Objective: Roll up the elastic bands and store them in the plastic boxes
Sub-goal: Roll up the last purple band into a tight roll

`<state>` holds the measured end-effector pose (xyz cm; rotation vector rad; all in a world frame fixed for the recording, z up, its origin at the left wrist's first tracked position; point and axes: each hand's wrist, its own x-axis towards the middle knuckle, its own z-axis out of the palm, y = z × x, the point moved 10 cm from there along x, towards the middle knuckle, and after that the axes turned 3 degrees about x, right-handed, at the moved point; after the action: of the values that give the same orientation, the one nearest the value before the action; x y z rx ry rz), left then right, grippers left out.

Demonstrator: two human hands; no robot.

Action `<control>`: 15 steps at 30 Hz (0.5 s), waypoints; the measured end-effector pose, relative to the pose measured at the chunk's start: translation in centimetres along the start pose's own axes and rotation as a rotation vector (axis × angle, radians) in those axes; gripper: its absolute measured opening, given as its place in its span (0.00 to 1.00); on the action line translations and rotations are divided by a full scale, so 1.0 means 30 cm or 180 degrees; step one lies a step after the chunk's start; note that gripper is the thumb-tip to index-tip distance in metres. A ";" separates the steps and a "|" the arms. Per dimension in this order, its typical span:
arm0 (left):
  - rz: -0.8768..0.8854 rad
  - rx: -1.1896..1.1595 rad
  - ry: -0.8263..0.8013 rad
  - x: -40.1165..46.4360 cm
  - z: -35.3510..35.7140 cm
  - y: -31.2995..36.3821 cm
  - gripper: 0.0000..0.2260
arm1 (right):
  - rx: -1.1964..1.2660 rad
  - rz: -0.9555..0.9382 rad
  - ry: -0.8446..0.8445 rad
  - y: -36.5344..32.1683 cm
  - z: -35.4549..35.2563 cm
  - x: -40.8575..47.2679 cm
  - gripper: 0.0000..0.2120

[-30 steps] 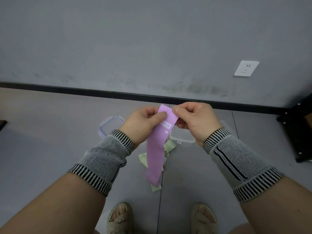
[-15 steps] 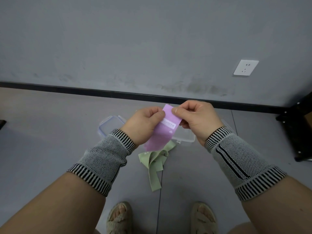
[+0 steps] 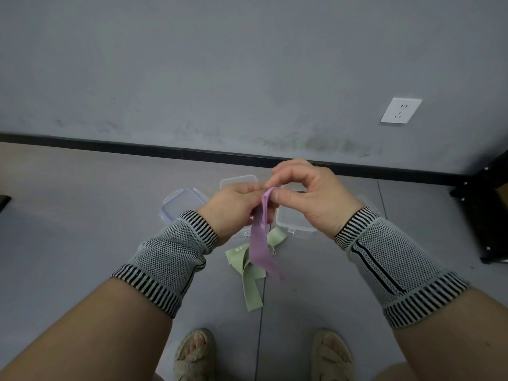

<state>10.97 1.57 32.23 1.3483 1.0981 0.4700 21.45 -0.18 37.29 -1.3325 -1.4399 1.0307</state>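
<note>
Both hands up in front at mid-frame, forearms coming in from the lower corners, wrists angled toward each other.

Left hand (image 3: 233, 209): back of hand to camera, fingers curled inward, gripping the top of the purple band (image 3: 260, 237) from the left. Its fingertips are hidden behind the hand, so exact grip can't be told.

Right hand (image 3: 308, 199): thumb and index pinch the band's top end at the fold, other fingers arched above in a loose curl. Thumb tip sits right on the upper edge of the band.

Hands touch or nearly touch at the pinch point.

Purple band: top end held between both hands, rest hangs down free, slightly twisted, lower tip blurred. No roll visible; whether one has begun inside the fingers can't be told.

Green band (image 3: 251, 270) lies loose on the floor (image 3: 68, 215) below the hands, folded over itself, one tail running toward the feet. Purple band hangs in front of it in view.

Boxes: clear box (image 3: 294, 220) on the floor under the right hand, open, partly hidden by it. Second box (image 3: 237, 180) behind the left hand, mostly hidden. Lid (image 3: 182, 202) with bluish rim lies flat to the left of them. Another clear piece peeks out past the right wrist; can't tell what it is.

Striped knit wrist sleeves (image 3: 170, 257) on both forearms. Sandalled feet (image 3: 195, 353) at bottom edge. Wall socket (image 3: 400, 110) upper right, black baseboard (image 3: 137, 147) along the wall, dark frame (image 3: 483, 215) at right edge.
</note>
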 end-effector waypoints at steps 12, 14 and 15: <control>0.1905 0.1400 0.0958 -0.074 -0.056 0.187 0.08 | 0.0420 0.0337 0.0423 0.050 -0.063 0.000 0.11; 0.2175 0.1719 0.1248 -0.102 -0.063 0.222 0.03 | 0.0325 0.0069 0.0475 0.011 -0.071 -0.011 0.13; 0.2239 0.1753 0.1331 -0.111 -0.068 0.234 0.02 | 0.0218 -0.0064 0.0517 -0.008 -0.077 -0.018 0.13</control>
<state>9.88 1.54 40.20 2.2077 1.1064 1.0505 23.63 -0.73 38.08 -1.3186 -1.2836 0.9283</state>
